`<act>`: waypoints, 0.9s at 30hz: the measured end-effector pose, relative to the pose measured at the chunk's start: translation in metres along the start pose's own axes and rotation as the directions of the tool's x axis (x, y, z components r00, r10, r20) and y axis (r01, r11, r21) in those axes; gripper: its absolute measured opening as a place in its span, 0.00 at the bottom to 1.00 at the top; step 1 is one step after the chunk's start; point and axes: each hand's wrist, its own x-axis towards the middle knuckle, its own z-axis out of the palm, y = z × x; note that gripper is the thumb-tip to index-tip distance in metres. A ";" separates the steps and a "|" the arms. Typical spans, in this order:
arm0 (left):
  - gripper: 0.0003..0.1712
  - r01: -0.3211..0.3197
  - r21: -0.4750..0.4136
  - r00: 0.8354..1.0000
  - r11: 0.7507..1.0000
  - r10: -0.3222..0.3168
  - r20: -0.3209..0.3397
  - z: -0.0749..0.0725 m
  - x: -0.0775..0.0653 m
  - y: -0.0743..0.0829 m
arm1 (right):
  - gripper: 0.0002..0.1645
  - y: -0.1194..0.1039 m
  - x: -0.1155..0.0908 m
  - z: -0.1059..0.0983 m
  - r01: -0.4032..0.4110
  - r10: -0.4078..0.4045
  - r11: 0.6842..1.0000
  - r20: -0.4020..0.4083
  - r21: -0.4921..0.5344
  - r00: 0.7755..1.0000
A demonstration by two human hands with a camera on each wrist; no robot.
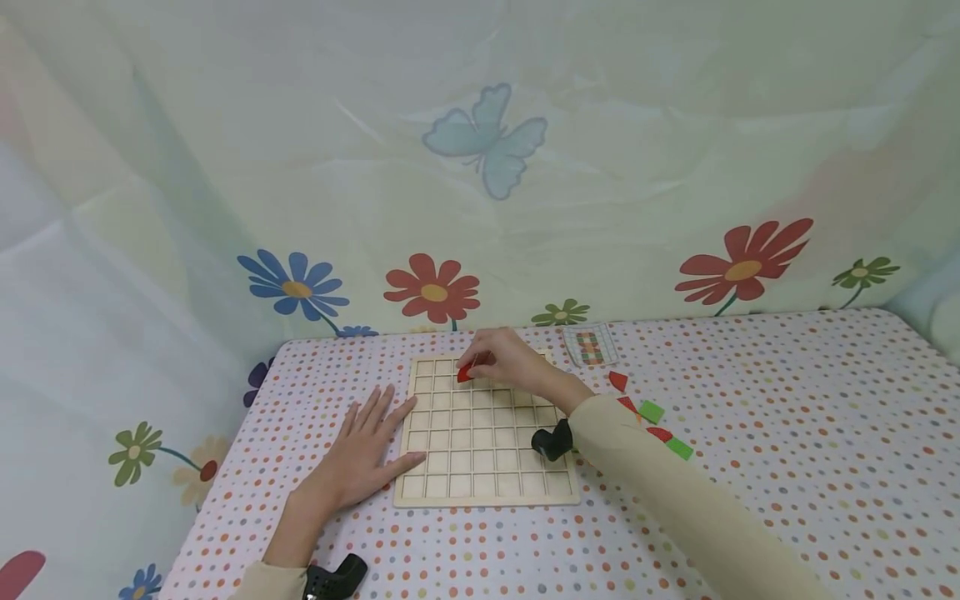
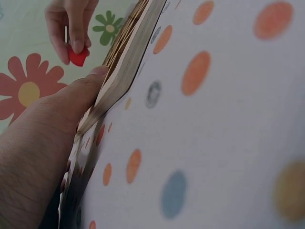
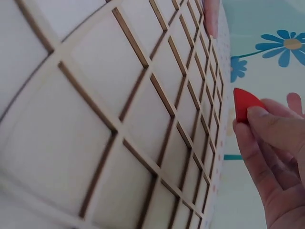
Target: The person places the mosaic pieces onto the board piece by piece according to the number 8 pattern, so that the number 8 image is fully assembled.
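A red quarter-round piece [image 3: 245, 104] is pinched between the thumb and fingers of my right hand [image 1: 504, 358]. In the head view that red piece [image 1: 465, 372] is over the far rows of a wooden grid board [image 1: 459, 429] with square compartments. My left hand [image 1: 362, 457] lies flat with fingers spread at the board's left side. Its thumb [image 2: 88, 90] touches the board's edge in the left wrist view. Under the right forearm, part of the board's right side is hidden.
Right of the board lie red pieces [image 1: 618, 381] and green pieces [image 1: 652, 412], partly beside the right sleeve. A printed pattern card [image 1: 590, 344] rests at the back edge. A dotted cloth [image 1: 810, 433] covers the table, and a flowered curtain [image 1: 600, 167] hangs behind.
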 end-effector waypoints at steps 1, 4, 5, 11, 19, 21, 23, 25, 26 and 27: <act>0.51 0.000 -0.001 1.000 1.000 0.000 0.001 0.001 0.000 0.000 | 0.09 0.001 0.001 0.003 -0.012 0.012 1.000 -0.008 0.004 1.000; 0.51 -0.001 -0.009 1.000 1.000 0.001 0.009 0.002 -0.001 0.000 | 0.08 0.002 0.001 0.010 -0.062 0.062 0.998 -0.021 0.016 0.998; 0.51 -0.001 -0.010 1.000 1.000 0.002 0.011 0.002 -0.001 -0.001 | 0.08 0.001 0.000 0.011 -0.079 0.079 0.997 -0.022 0.014 0.997; 0.51 -0.004 -0.004 1.000 1.000 0.004 0.013 0.002 -0.001 0.000 | 0.08 0.003 0.001 0.018 -0.134 0.134 0.991 -0.034 0.007 0.990; 0.50 -0.006 -0.016 1.000 1.000 0.006 -0.007 0.000 -0.002 0.000 | 0.07 0.001 0.006 0.023 -0.114 0.114 0.993 -0.024 0.001 0.993; 0.50 -0.007 -0.014 1.000 1.000 0.007 -0.011 -0.001 -0.002 0.001 | 0.06 0.000 0.006 0.024 -0.112 0.112 0.994 -0.019 -0.011 0.994; 0.50 -0.009 -0.011 1.000 1.000 0.008 -0.016 -0.001 -0.002 0.001 | 0.06 0.000 0.007 0.024 -0.109 0.109 0.994 -0.016 -0.028 0.994; 0.50 -0.007 -0.009 1.000 1.000 0.007 -0.018 -0.001 -0.002 0.001 | 0.06 0.000 0.008 0.024 -0.105 0.104 0.993 -0.013 -0.056 0.994; 0.51 -0.006 -0.007 1.000 1.000 0.006 -0.018 -0.001 -0.002 0.001 | 0.06 0.000 0.008 0.025 -0.100 0.100 0.993 -0.009 -0.068 0.995; 0.51 -0.004 -0.006 1.000 1.000 0.004 -0.014 -0.001 -0.002 0.001 | 0.06 0.001 0.008 0.025 -0.092 0.092 0.992 -0.006 -0.083 0.996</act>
